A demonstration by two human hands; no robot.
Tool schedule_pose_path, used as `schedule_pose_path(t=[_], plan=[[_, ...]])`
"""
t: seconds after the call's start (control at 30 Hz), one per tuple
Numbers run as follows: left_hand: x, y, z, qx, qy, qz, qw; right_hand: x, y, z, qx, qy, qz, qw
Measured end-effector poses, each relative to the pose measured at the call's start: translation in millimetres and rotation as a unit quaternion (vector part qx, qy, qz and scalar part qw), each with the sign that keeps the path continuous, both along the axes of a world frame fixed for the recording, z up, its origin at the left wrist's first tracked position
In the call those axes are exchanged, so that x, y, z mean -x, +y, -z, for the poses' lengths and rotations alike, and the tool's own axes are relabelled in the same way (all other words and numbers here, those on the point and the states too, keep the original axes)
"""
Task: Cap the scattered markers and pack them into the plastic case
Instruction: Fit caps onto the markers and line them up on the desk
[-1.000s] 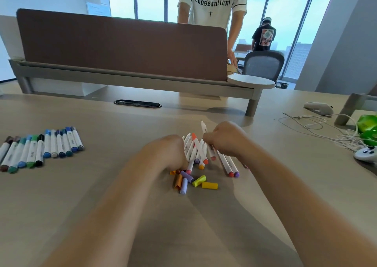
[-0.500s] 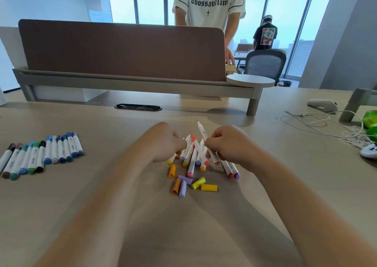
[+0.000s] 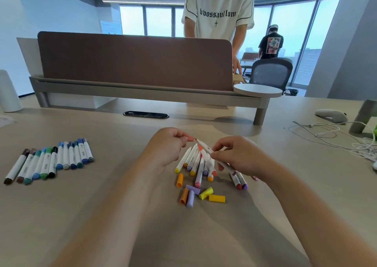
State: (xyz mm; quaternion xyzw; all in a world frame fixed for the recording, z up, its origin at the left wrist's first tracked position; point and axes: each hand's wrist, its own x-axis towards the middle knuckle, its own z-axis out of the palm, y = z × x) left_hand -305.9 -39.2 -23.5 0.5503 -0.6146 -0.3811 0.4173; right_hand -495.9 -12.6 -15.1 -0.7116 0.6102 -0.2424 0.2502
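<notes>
Item: marker (image 3: 205, 146), white barrel, held above the pile of uncapped markers (image 3: 196, 162), mid-table.
Handling: judged light, stiff, smooth plastic, likely slippery; best gripped mid-barrel.
Axis: near-right to far-left, bare tip pointing far-left at the pink cap (image 3: 190, 138).
Right hand (image 3: 238, 156): fingers pinch the barrel.
Left hand (image 3: 169, 146): fingertips pinch the cap, just beside the tip.
Plastic case: not in view.

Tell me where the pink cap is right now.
In the head view, the left hand pinches the pink cap near centre, just left of the tip of the marker in the right hand.
</notes>
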Motion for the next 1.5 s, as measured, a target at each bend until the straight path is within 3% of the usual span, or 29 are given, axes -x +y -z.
schedule_pose_path(t=[0.47,0.7,0.87,1.0,1.17,1.33,1.43,1.5], plan=[[10,5,0,0.05,-0.081,0.04,0.995,1,-2,6,0.016,0.047,-0.047,0.998],[13,7,0,0.051,-0.072,0.041,0.995,0,0,4,0.028,0.042,-0.057,0.997],[21,8,3,0.059,-0.041,0.013,0.997,7,2,-5,0.008,0.031,-0.003,0.999],[25,8,5,0.077,-0.116,-0.021,0.99,8,-7,2,-0.009,0.069,0.116,0.991],[27,5,9,0.072,-0.148,0.014,0.986,-1,-17,15,-0.013,0.141,0.176,0.974],[26,5,10,0.072,-0.152,0.007,0.986,-18,-20,20,-0.038,0.197,0.192,0.961],[26,6,8,0.074,-0.145,0.011,0.987,-23,-16,19,0.01,0.146,0.171,0.974],[25,7,8,0.076,-0.141,0.012,0.987,-29,-15,19,0.001,0.159,0.155,0.975]])
